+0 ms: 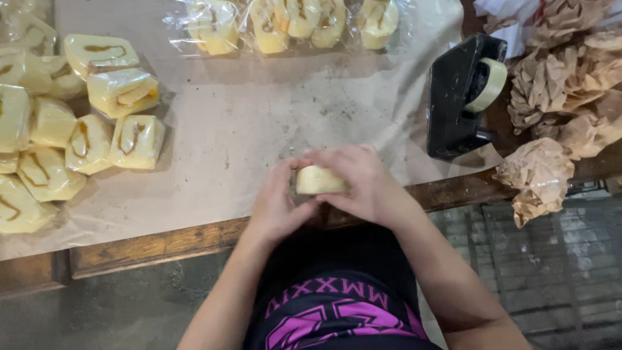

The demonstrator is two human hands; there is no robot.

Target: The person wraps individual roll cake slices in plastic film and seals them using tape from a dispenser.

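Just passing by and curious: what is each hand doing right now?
Left hand: closed around the pale yellow wrapped piece.
Right hand: closed over the same piece from above.

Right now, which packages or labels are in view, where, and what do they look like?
Wrapped roll: held in both hands at the table edge, pale yellow block.
Wrapped rolls pile: left, pale yellow with brown swirls, clear film.
Clear bag of rolls: top centre, same yellow pieces.
No labels or screens visible.
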